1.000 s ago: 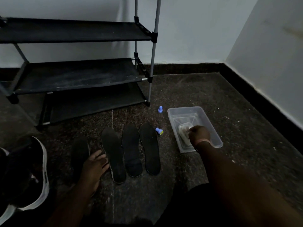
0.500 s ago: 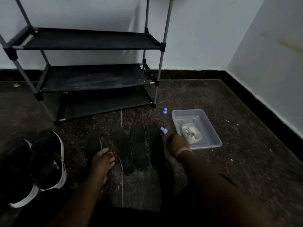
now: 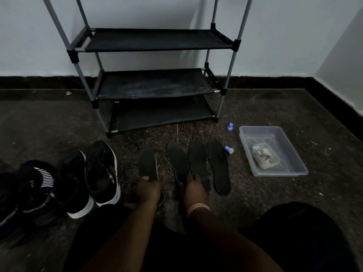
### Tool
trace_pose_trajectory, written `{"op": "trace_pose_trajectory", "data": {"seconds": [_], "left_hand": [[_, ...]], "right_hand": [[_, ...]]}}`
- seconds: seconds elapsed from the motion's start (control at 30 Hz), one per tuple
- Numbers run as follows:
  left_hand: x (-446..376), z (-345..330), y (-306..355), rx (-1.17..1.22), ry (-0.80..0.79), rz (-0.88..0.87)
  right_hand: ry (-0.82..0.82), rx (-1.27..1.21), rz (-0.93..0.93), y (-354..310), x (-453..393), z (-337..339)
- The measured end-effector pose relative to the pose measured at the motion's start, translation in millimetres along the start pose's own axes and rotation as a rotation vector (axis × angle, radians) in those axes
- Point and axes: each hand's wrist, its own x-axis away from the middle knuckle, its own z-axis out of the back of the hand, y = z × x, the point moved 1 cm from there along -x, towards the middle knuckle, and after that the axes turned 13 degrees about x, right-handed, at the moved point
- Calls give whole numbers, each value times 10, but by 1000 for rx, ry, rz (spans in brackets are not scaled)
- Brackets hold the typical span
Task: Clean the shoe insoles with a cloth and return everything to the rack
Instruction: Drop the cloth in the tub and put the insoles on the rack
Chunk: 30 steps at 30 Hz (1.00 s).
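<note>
Several black insoles lie side by side on the dark floor in front of the shoe rack [image 3: 157, 83]. My left hand [image 3: 147, 190] grips the near end of the leftmost insole [image 3: 147, 163]. My right hand [image 3: 193, 191] holds the near end of the second insole [image 3: 177, 160]. Two more insoles [image 3: 198, 160] [image 3: 218, 165] lie to the right, untouched. A pale cloth [image 3: 264, 155] sits inside a clear plastic tub [image 3: 292, 152] at the right.
Black sneakers with white soles [image 3: 102, 173] and other dark shoes [image 3: 37, 185] stand at the left. Two small blue caps [image 3: 230, 127] [image 3: 229, 150] lie between the insoles and the tub. Walls close the back and right. My knees fill the foreground.
My right hand left the cloth in the tub and came left onto the second insole. My left hand took hold of the leftmost insole. The view swung left and the shoes came into sight.
</note>
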Motion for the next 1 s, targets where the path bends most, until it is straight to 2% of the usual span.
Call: {"op": "trace_pose_trajectory", "data": {"seconds": [0.17, 0.33, 0.43, 0.53, 0.67, 0.83, 1.0], "left_hand": [[68, -35, -126, -334, 42, 110], [80, -27, -135, -378, 36, 111], [87, 14, -142, -360, -50, 98], [-151, -72, -352, -229, -158, 170], [-509, -193, -638, 120, -192, 230], [389, 277, 361, 472, -259, 252], [543, 519, 1124, 536, -329, 168]], "right_hand": [[-67, 134, -108, -108, -148, -85], [-92, 79, -238, -172, -207, -58], [-130, 2, -258, -119, -183, -18], [-194, -131, -216, -35, -165, 35], [-192, -375, -285, -38, -43, 227], [-110, -791, -313, -186, -17, 573], [-92, -945, -180, -511, -64, 975]]}}
